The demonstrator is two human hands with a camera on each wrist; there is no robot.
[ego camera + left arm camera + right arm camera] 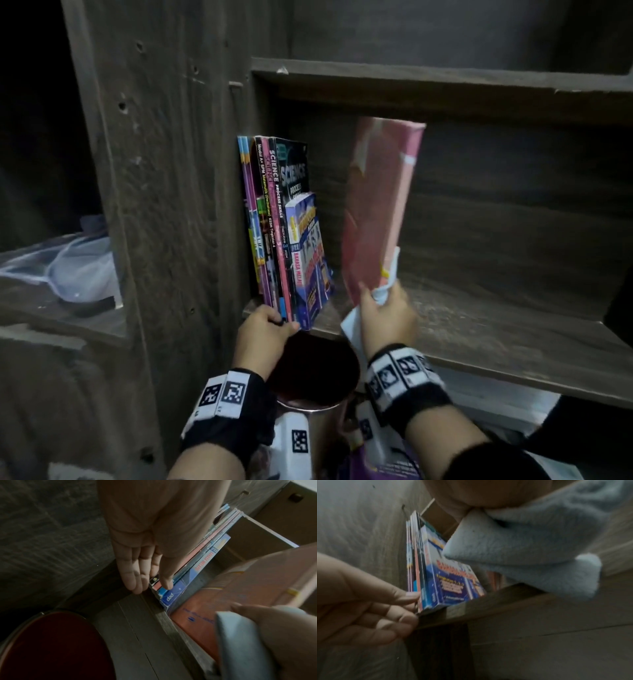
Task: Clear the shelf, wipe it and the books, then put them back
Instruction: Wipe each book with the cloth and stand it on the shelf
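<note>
Now: pink book [380, 205] upright in right hand [387, 317] (cloth [522, 550] pinched too), just right of book row [277, 222]; left hand [262, 330] fingers straight, steadying row.

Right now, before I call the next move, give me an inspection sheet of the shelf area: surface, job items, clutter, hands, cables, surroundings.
Surface: wooden shelf, bare to the right of the books.
Job's things: row of books upright at the shelf's left end against the side panel; pink book tilted, being brought in beside them; pale cloth bunched in the same hand.
Clutter: dark red round stool below the shelf edge; more books lower down.
Grippers: left hand touches the row's bottom edge with straight fingers; right hand grips the pink book and cloth.
Cables: nothing seen.
Surroundings: dark wooden shelving; pale plastic bag in the left compartment.
</note>
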